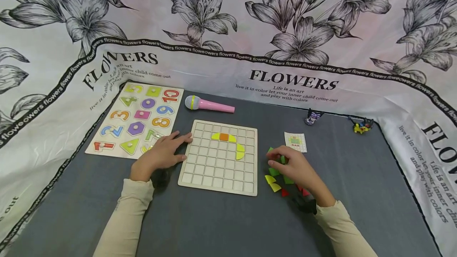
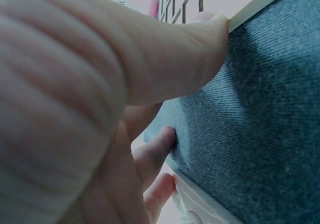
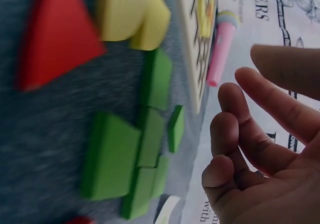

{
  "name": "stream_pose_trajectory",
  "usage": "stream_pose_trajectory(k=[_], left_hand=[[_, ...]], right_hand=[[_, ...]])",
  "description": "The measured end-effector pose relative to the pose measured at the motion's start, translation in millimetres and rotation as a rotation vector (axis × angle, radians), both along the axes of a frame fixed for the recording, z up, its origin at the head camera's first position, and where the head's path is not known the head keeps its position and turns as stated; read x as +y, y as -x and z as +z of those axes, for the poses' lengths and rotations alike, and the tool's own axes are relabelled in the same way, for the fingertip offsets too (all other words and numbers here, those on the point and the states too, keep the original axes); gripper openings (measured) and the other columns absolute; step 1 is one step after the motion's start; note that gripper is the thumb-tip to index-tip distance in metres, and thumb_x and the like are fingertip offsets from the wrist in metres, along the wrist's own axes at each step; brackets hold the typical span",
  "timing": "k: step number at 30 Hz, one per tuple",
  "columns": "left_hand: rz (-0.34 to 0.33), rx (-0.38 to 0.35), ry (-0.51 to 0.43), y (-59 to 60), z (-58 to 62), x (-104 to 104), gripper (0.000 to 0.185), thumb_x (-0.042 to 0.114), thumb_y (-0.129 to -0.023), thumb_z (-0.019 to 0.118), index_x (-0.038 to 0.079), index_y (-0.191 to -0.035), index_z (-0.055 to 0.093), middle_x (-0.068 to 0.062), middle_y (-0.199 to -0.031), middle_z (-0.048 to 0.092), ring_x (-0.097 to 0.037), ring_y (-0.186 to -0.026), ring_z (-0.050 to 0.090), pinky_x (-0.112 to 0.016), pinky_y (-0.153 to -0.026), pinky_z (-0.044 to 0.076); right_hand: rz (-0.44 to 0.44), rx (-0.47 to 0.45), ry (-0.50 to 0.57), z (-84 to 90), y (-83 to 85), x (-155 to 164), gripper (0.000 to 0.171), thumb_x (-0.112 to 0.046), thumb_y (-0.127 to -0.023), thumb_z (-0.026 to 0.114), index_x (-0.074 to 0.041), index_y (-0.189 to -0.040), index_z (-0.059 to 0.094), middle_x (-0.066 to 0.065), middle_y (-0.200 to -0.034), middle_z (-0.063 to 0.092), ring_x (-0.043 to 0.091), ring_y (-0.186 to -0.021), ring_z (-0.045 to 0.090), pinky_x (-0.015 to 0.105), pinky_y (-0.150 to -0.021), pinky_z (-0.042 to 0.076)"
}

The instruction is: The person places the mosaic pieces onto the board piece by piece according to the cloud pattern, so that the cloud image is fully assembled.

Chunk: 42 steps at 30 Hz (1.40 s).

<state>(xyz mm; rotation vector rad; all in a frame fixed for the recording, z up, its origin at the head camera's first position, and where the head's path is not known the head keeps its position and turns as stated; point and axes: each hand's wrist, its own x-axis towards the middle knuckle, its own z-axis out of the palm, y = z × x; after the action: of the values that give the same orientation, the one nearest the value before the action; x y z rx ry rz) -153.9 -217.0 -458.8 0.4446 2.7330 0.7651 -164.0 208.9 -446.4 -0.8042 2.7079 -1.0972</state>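
A wooden grid board (image 1: 217, 169) lies on the grey cloth, with an orange square (image 1: 223, 137) between yellow pieces in its upper rows and more yellow pieces (image 1: 240, 152) below to the right. My left hand (image 1: 168, 150) rests flat beside the board's left edge. Its thumb (image 2: 200, 44) presses against the board rim (image 2: 260, 4). My right hand (image 1: 287, 163) hovers over loose green blocks (image 3: 135, 154) right of the board, fingers loosely curled and holding nothing. A red triangle (image 3: 55, 39) and yellow pieces (image 3: 132, 16) lie beside the green ones.
A small pattern card (image 1: 295, 142) lies behind the right hand. A pink toy microphone (image 1: 208, 105) lies behind the board, and a number puzzle board (image 1: 135, 120) sits at the left. Two small toys (image 1: 313, 117) (image 1: 361, 125) stand at the back right. Flower-print cloth walls the table.
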Motion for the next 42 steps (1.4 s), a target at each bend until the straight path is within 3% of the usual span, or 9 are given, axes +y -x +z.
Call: stream_pose_trajectory(k=[4,8,14,21,26,33,42], left_hand=[[-0.005,0.000,0.001,0.4,1.7,1.0,0.070,0.014,-0.103,0.074,0.003,-0.164,0.041,-0.018,-0.160,0.052,-0.050,-0.158,0.022,-0.069,-0.124,0.016],[-0.010,0.005,0.005,1.0,0.7,0.4,0.071,0.014,-0.102,0.074,0.003,-0.164,0.041,-0.017,-0.159,0.053,-0.051,-0.157,0.023,-0.068,-0.125,0.016],[-0.010,0.005,0.008,2.2,-0.5,-0.7,0.072,0.014,-0.101,0.075,0.003,-0.164,0.041,-0.017,-0.160,0.052,-0.050,-0.158,0.022,-0.068,-0.125,0.015],[-0.003,-0.002,0.007,1.4,1.9,-1.3,0.070,0.015,-0.102,0.075,0.005,-0.163,0.042,-0.018,-0.161,0.050,-0.049,-0.158,0.022,-0.067,-0.125,0.015],[-0.008,0.008,0.002,0.7,1.0,-1.4,0.069,0.014,-0.102,0.075,0.004,-0.162,0.044,-0.019,-0.161,0.050,-0.050,-0.158,0.022,-0.067,-0.125,0.017],[0.000,-0.002,0.007,3.2,-4.0,-1.9,0.069,0.014,-0.102,0.074,0.006,-0.163,0.044,-0.019,-0.165,0.045,-0.048,-0.159,0.019,-0.066,-0.126,0.014],[0.012,-0.022,0.009,2.8,-2.8,-1.4,0.072,0.014,-0.102,0.074,0.006,-0.165,0.040,-0.017,-0.164,0.046,-0.047,-0.160,0.018,-0.066,-0.126,0.014]], right_hand=[[0.025,0.015,-0.026,-5.2,-7.8,6.7,0.017,-0.011,-0.098,0.079,-0.008,-0.115,0.079,-0.004,-0.107,0.071,0.019,-0.096,0.067,0.038,-0.079,0.056],[0.051,0.032,-0.031,-13.0,-14.7,9.7,0.017,-0.010,-0.095,0.083,-0.009,-0.111,0.080,0.000,-0.108,0.067,0.025,-0.101,0.062,0.044,-0.084,0.055],[0.063,0.030,-0.036,-20.4,-21.6,10.0,0.017,-0.008,-0.089,0.089,-0.014,-0.103,0.081,-0.002,-0.105,0.060,0.021,-0.098,0.047,0.039,-0.079,0.045],[0.095,0.044,-0.066,-23.6,-22.1,7.2,0.019,-0.007,-0.088,0.089,-0.017,-0.100,0.078,-0.003,-0.102,0.056,0.018,-0.096,0.041,0.036,-0.078,0.043],[0.108,0.058,-0.063,-24.8,-21.5,4.6,0.026,-0.003,-0.088,0.088,-0.018,-0.096,0.069,-0.007,-0.100,0.058,0.018,-0.098,0.048,0.037,-0.081,0.046],[0.092,-0.068,0.027,-20.7,-20.1,-0.8,0.017,-0.001,-0.097,0.078,-0.012,-0.100,0.065,-0.007,-0.089,0.060,0.011,-0.078,0.057,0.030,-0.066,0.050],[0.088,-0.135,0.151,-13.0,-13.1,-13.9,0.011,-0.002,-0.101,0.073,-0.006,-0.112,0.071,0.005,-0.105,0.071,0.016,-0.090,0.067,0.030,-0.077,0.057]])
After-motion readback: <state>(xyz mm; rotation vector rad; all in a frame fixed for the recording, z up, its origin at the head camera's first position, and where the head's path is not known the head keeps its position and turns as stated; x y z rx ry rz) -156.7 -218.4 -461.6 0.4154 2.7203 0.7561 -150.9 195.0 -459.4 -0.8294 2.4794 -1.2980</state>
